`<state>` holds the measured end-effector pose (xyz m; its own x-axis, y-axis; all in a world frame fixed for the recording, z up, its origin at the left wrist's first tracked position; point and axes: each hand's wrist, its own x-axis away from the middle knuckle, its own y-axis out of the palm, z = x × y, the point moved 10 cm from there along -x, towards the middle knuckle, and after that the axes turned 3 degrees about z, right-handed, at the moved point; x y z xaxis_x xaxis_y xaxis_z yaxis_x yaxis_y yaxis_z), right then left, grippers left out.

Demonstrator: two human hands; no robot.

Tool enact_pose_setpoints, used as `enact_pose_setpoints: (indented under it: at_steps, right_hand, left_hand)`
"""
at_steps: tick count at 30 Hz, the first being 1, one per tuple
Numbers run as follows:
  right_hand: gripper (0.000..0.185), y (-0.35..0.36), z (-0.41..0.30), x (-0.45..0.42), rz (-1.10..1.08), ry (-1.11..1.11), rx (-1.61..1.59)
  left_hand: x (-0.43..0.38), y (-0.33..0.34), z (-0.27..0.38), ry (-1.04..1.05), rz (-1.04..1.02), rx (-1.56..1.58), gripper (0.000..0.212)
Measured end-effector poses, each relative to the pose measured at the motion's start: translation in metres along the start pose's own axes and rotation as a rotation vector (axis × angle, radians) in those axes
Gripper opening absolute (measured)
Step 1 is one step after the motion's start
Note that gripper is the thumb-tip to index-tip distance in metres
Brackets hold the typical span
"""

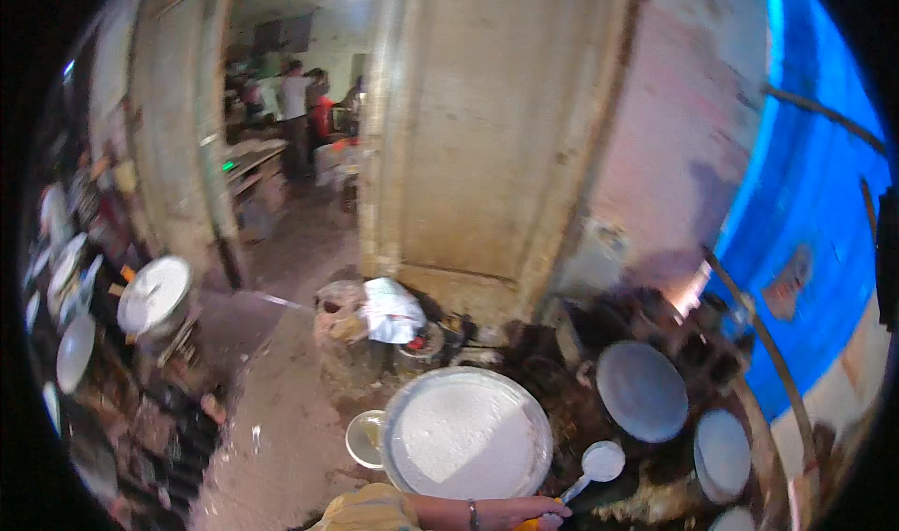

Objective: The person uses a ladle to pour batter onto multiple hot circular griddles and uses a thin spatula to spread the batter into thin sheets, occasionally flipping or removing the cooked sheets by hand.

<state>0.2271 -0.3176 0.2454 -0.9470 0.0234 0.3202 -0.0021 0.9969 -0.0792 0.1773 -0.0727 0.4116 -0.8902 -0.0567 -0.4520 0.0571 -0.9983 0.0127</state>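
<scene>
My left hand is at the bottom edge, with its forearm reaching rightward from a yellow sleeve. A band circles the wrist. The fingers close around the handle of a ladle, whose round bowl holds something white; an orange piece shows at the grip. My right hand is out of view. Just beyond the forearm stands a wide metal basin holding white, batter-like stuff. Beside it on the left is a small bowl, partly hidden by the basin's rim.
Round metal lids or pans lie on the dark, sooty area at right. A blue sheet hangs behind them. White cloth lies by the door panel. At left stands a white-topped pot. People stand inside the doorway.
</scene>
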Motion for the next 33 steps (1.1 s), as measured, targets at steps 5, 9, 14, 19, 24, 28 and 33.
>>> enact_pose_setpoints:
  at_steps: [5, 9, 14, 19, 24, 28, 33]
  right_hand:
    - [0.006, 0.107, -0.01, 0.001, -0.326, 0.027, 0.201]
    - [0.008, 0.184, 0.017, -0.012, -0.515, 0.043, 0.386]
    - [0.014, 0.285, 0.091, -0.03, -0.856, -0.038, 0.739]
    - [0.022, 0.313, 0.209, -0.09, -1.089, -0.157, 1.067]
    - [0.026, 0.295, 0.207, -0.145, -1.112, -0.374, 0.925]
    - [0.028, 0.307, 0.082, -0.059, -1.074, -0.07, 0.886]
    - [0.033, 0.288, 0.116, -0.084, -1.005, -0.359, 0.779]
  left_hand:
    - [0.094, -0.118, -0.205, -0.081, 0.128, 0.086, 0.02]
    - [0.157, -0.175, -0.274, -0.781, 0.351, 0.539, 0.019]
    - [0.187, -0.203, -0.211, -0.907, 0.431, 0.326, 0.02]
    - [0.197, -0.217, -0.187, -0.922, 0.464, 0.105, 0.021]
    - [0.179, -0.209, -0.2, -0.98, 0.441, -0.099, 0.023]
    - [0.233, -0.194, -0.233, -1.224, 0.601, -0.21, 0.024]
    - [0.221, -0.141, -0.336, -1.105, 0.806, 0.003, 0.022]
